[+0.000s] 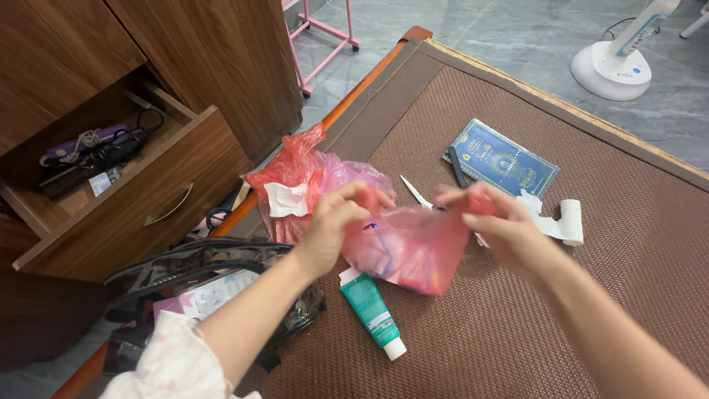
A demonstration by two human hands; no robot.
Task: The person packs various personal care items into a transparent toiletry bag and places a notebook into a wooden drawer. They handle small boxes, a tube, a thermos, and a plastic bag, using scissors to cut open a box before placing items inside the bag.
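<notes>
Left hand (334, 225) and right hand (502, 225) each pinch an edge of a pink plastic bag (413, 247), held stretched just above the green tube (373, 314) on the brown mat (532, 325).

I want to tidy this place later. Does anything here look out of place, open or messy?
Yes. The wooden drawer stands pulled open, with tangled cables inside. A green tube, scissors and unrolled white tape lie scattered on the brown mat, near the red plastic bag both hands hold.
</notes>
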